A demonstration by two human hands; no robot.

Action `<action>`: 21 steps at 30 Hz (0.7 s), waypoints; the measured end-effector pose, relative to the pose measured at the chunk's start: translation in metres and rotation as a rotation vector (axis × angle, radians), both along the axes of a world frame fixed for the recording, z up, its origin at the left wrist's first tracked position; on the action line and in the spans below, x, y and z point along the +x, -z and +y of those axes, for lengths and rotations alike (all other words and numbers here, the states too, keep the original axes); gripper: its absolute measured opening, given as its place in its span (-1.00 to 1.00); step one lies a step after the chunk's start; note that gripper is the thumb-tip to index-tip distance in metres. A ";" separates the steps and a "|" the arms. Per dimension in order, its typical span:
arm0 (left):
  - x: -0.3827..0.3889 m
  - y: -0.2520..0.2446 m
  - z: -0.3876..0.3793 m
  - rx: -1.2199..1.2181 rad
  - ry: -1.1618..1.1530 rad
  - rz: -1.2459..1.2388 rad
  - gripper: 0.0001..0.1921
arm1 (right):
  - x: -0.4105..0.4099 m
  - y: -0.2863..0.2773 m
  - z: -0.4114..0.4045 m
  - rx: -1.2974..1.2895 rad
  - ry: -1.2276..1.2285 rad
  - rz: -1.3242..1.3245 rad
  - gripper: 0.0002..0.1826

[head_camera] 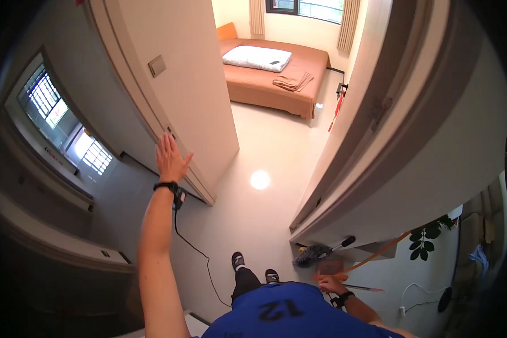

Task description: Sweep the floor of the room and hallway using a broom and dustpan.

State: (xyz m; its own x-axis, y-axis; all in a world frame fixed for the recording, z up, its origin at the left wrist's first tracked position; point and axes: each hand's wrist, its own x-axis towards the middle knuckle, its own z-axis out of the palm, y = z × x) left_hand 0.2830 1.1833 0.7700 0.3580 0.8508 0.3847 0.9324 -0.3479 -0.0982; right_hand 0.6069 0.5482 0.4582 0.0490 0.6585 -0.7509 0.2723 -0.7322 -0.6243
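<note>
My left hand (171, 161) reaches out flat, palm away from me, thumb spread from the fingers. It is over the edge of the door frame (196, 186), just below a metal strike plate (169, 130); whether it touches the frame is hard to tell. Low at my right side, my right hand (332, 284) is curled around a thin rod (365, 288) with a pink end. A blurred reddish object (330, 268) is just beyond that hand, and an orange pole (378, 252) slants up from beside it. A grey fluffy duster (312, 256) leans near the wall's foot.
Through the doorway stands a bed (253, 91) with a white folded quilt (257, 58) and brown folded cloth (293, 81). A black cable (194, 248) runs from my left wrist. A leafy plant (424, 241) and brown sofa (469, 253) are at right. A light switch (156, 66) is on the wall.
</note>
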 end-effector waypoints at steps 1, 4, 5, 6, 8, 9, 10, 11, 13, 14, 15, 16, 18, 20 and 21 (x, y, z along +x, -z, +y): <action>0.011 -0.015 0.034 0.014 0.025 0.004 -0.02 | -0.006 -0.003 0.000 -0.028 0.211 -0.001 -0.75; 0.044 -0.043 0.123 0.019 -0.013 -0.042 -0.01 | -0.036 -0.003 0.014 -0.093 0.549 0.019 -0.80; 0.056 -0.050 0.150 0.035 -0.001 -0.042 -0.01 | -0.044 -0.002 0.024 -0.167 0.674 -0.008 -0.81; 0.066 -0.053 0.173 -0.033 0.013 -0.132 0.00 | -0.055 0.000 0.035 -0.110 0.679 0.032 -0.81; 0.078 -0.053 0.209 -0.115 0.031 -0.223 0.01 | -0.069 0.004 0.062 -0.243 0.832 0.043 -0.80; 0.081 -0.051 0.224 -0.086 0.041 -0.167 0.03 | -0.074 0.007 0.080 -0.185 0.789 0.105 -0.80; 0.083 -0.050 0.239 -0.012 0.065 -0.198 0.04 | -0.080 0.010 0.101 -0.185 0.776 0.104 -0.79; 0.087 -0.049 0.252 0.010 0.096 -0.226 0.05 | -0.082 0.015 0.121 -0.210 0.769 0.079 -0.77; 0.089 -0.048 0.280 0.100 0.096 -0.276 0.05 | -0.081 0.025 0.169 -0.115 0.737 0.140 -0.77; 0.090 -0.048 0.292 0.193 0.159 -0.358 0.06 | -0.074 0.031 0.197 -0.042 0.686 0.116 -0.76; 0.090 -0.046 0.300 0.156 0.129 -0.318 0.06 | -0.067 0.039 0.221 -0.030 0.662 0.065 -0.76; 0.088 -0.046 0.311 0.287 0.181 -0.348 0.06 | -0.059 0.044 0.251 0.069 0.554 0.061 -0.76; 0.091 -0.046 0.327 0.428 0.265 -0.399 0.08 | -0.037 0.057 0.311 0.101 0.518 0.067 -0.76; 0.093 -0.047 0.338 0.466 0.267 -0.395 0.08 | -0.007 0.065 0.371 0.099 0.512 0.092 -0.75; 0.094 -0.047 0.344 0.488 0.242 -0.372 0.08 | 0.012 0.069 0.402 0.065 0.468 0.065 -0.75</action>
